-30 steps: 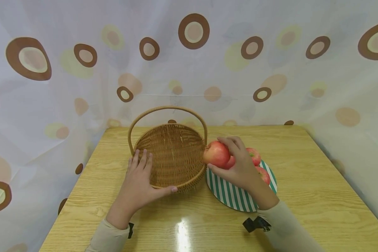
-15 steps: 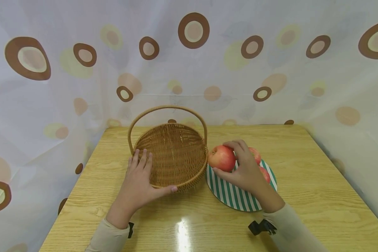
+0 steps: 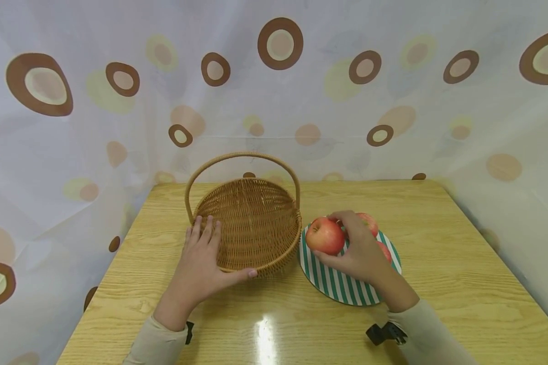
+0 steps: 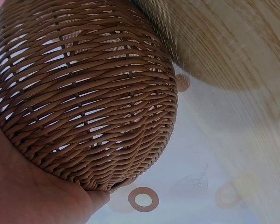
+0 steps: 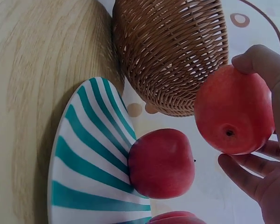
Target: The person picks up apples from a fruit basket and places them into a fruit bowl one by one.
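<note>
Spotted curtain (image 3: 392, 101), white with brown and yellow rings, is hung behind and to both sides of a pale wooden table (image 3: 461, 284). Near the table's middle a wicker basket (image 3: 248, 225) with an arched handle is set upright, and nothing is seen inside it. Just right of the basket, close to its rim, a round plate (image 3: 338, 289) with green and white stripes is laid flat.

The basket's near-left wall is touched by the left hand (image 3: 201, 268): the fingers are laid straight against the weave and the thumb is stretched along the lower rim. In the left wrist view the palm (image 4: 23, 196) is seen pressed against the underside of the wall (image 4: 84, 93).

A red apple (image 3: 325, 235) is gripped by the right hand (image 3: 358, 251), with the fingers curled over its top and the thumb beneath. The apple is held over the plate's left part, just beside the basket; in the right wrist view it (image 5: 233, 112) is seen clear of the plate (image 5: 79, 158). Two more apples are left on the plate, one (image 5: 161, 163) resting on the stripes and another (image 5: 177, 217) partly cut off by the frame edge. Both are largely hidden behind the hand in the head view.
</note>
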{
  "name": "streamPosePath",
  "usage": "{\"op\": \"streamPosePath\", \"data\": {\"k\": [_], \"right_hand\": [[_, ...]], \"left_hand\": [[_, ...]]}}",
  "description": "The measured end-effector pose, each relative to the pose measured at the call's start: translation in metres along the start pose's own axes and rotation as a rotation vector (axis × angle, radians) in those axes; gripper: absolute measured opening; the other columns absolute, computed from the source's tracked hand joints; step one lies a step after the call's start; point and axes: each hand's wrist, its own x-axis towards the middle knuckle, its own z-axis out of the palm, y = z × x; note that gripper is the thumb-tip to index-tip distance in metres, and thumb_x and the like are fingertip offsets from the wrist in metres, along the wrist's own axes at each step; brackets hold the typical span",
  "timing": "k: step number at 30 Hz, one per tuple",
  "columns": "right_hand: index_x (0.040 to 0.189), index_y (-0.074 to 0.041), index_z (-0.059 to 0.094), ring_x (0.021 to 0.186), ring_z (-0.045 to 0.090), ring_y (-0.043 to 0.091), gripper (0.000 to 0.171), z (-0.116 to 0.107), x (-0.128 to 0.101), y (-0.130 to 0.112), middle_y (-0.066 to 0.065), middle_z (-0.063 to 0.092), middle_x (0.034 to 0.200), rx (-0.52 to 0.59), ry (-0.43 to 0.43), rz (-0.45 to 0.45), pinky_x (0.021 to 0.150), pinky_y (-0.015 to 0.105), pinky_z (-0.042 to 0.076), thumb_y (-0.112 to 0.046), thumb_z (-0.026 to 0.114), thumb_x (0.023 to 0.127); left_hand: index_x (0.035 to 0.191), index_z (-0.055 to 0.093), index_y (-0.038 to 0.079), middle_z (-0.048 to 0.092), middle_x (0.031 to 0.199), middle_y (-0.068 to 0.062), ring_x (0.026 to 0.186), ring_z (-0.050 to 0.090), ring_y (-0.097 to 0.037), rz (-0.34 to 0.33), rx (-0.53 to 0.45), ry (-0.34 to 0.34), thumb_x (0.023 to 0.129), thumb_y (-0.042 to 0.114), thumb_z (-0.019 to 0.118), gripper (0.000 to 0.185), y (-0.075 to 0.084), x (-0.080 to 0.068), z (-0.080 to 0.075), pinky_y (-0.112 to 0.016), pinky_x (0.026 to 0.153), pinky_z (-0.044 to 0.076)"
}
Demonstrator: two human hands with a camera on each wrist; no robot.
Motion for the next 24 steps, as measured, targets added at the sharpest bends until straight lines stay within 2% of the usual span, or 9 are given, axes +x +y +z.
{"op": "streamPosePath", "data": {"k": [8,12,19,24], "right_hand": [[0.135,-0.003,0.058,0.103,0.069,0.021,0.074,-0.002,-0.007,0.002,0.01,0.068,0.128,-0.02,-0.088,0.057,0.082,0.042,0.064,-0.029,0.093,0.076],[0.138,-0.005,0.057,0.108,0.069,0.022,0.074,-0.003,-0.009,0.003,0.009,0.066,0.133,-0.026,-0.118,0.059,0.086,0.046,0.064,-0.03,0.092,0.077],[0.147,-0.01,0.056,0.102,0.064,0.016,0.082,-0.002,-0.013,0.006,0.004,0.062,0.127,-0.081,-0.18,0.079,0.082,0.042,0.061,-0.034,0.091,0.077],[0.147,-0.009,0.059,0.097,0.065,0.016,0.079,-0.002,-0.016,0.007,0.004,0.06,0.126,-0.107,-0.196,0.079,0.078,0.041,0.061,-0.036,0.091,0.079]], "left_hand": [[0.168,0.016,-0.001,0.011,0.176,-0.025,0.165,-0.003,-0.047,0.0,-0.008,-0.001,0.076,0.092,0.065,0.139,0.001,0.0,-0.001,-0.068,0.131,0.005],[0.168,0.016,0.0,0.011,0.176,-0.024,0.165,-0.004,-0.047,-0.002,-0.014,-0.001,0.076,0.093,0.065,0.14,0.001,0.0,-0.001,-0.068,0.131,0.005],[0.168,0.017,-0.001,0.012,0.176,-0.024,0.165,-0.003,-0.046,-0.001,-0.01,0.0,0.076,0.093,0.065,0.14,0.0,0.0,0.0,-0.068,0.132,0.004],[0.168,0.017,-0.001,0.009,0.176,-0.023,0.165,-0.003,-0.047,-0.001,-0.015,-0.001,0.076,0.092,0.065,0.139,0.0,0.0,0.0,-0.068,0.132,0.004]]}}
